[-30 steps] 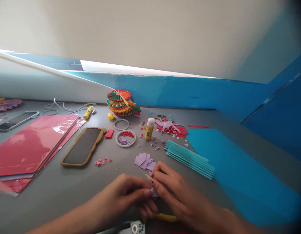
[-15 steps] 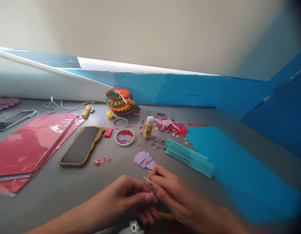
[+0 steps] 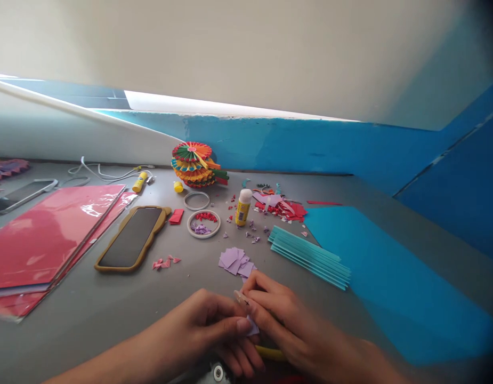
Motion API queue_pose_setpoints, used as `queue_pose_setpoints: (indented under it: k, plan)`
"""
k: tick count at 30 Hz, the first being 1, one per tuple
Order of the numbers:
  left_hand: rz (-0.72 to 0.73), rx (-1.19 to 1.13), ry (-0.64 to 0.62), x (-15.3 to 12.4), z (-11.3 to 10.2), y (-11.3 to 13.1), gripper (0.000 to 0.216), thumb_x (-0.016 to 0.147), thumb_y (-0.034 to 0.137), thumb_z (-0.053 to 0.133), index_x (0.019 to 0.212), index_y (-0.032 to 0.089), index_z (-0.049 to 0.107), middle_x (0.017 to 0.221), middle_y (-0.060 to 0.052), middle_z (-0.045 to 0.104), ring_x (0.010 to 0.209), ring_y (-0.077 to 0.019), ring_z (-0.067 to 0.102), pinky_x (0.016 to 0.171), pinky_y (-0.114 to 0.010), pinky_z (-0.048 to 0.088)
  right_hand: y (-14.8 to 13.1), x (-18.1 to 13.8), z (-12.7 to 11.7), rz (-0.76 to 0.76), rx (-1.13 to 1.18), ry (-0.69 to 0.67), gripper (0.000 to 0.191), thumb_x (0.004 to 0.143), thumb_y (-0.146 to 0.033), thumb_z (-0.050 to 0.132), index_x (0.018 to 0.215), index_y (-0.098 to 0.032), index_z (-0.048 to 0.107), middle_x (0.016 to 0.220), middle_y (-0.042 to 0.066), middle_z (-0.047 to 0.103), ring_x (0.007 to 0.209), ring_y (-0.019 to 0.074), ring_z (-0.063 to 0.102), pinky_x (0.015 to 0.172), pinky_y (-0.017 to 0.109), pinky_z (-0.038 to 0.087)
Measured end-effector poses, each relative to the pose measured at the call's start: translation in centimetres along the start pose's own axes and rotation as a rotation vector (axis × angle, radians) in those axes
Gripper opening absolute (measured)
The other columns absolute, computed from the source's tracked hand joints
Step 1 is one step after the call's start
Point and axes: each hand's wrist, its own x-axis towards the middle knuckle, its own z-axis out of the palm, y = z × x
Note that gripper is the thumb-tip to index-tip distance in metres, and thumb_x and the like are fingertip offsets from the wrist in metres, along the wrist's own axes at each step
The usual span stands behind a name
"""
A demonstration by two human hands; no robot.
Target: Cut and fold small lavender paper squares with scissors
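Note:
A small folded piece of light purple paper (image 3: 252, 326) is pinched between my left hand (image 3: 208, 325) and my right hand (image 3: 284, 314), near the table's front edge. My left thumb presses along its side, and my right thumb and forefinger close on it from the other side. Most of the paper is hidden by my fingers. Just beyond my hands lies a loose pile of purple paper squares (image 3: 235, 261). An uncapped glue stick (image 3: 243, 208) stands upright behind it. Purple and red folded bits sit inside a white ring (image 3: 203, 224).
Teal paper strips (image 3: 310, 257) and a blue sheet (image 3: 390, 282) lie to the right. On the left are a phone in a brown case (image 3: 132, 237), pink folded bits (image 3: 165, 262) and red paper packs (image 3: 54, 234). Red scraps (image 3: 286, 208) and a colourful paper ornament (image 3: 194, 165) are farther back.
My hands stay together at the same spot. The purple paper between them has shifted slightly and shows a little more; the left hand's lower fingers have moved slightly.

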Motion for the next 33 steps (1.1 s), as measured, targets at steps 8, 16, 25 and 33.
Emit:
queue_pose_setpoints:
  k: [8,16,25,33]
  plan:
    - [-0.002,-0.019,-0.003,0.0,0.2,0.3,0.027,0.090,0.036,0.057,0.092,0.010,0.067,0.084,-0.010,0.073,0.068,-0.0105,0.067,0.067,-0.020,0.052,-0.2,-0.2,0.0,0.000,0.012,-0.016,0.027,0.101,-0.017,0.032,0.092,-0.016,0.058,0.098,0.003,0.049,0.090,0.0131,0.051,0.085,0.025,0.044]
    - [-0.013,-0.016,-0.020,-0.1,0.1,0.3,0.027,0.089,0.036,0.058,0.092,0.011,0.066,0.083,-0.010,0.074,0.068,-0.0099,0.067,0.066,-0.019,0.051,-0.3,-0.2,-0.1,-0.008,0.030,-0.029,0.027,0.101,-0.017,0.032,0.091,-0.015,0.056,0.099,0.004,0.049,0.090,0.0132,0.051,0.086,0.025,0.044]
    - [-0.029,-0.005,0.005,-0.2,0.5,1.0,0.028,0.087,0.038,0.061,0.087,0.011,0.065,0.074,-0.007,0.074,0.063,-0.0095,0.066,0.062,-0.018,0.050,-0.3,-0.1,0.2,-0.007,0.109,0.107,0.032,0.102,-0.027,0.029,0.082,-0.020,0.053,0.089,0.001,0.051,0.082,0.0136,0.053,0.078,0.024,0.045]
    - [-0.021,0.031,-0.020,0.1,0.2,-0.1,0.030,0.089,0.038,0.056,0.085,0.011,0.068,0.076,-0.008,0.073,0.062,-0.0088,0.065,0.062,-0.018,0.050,-1.3,-0.3,-0.2,0.054,0.054,0.028,0.019,0.096,-0.022,0.044,0.080,-0.018,0.054,0.096,0.003,0.051,0.087,0.0147,0.053,0.079,0.027,0.044]
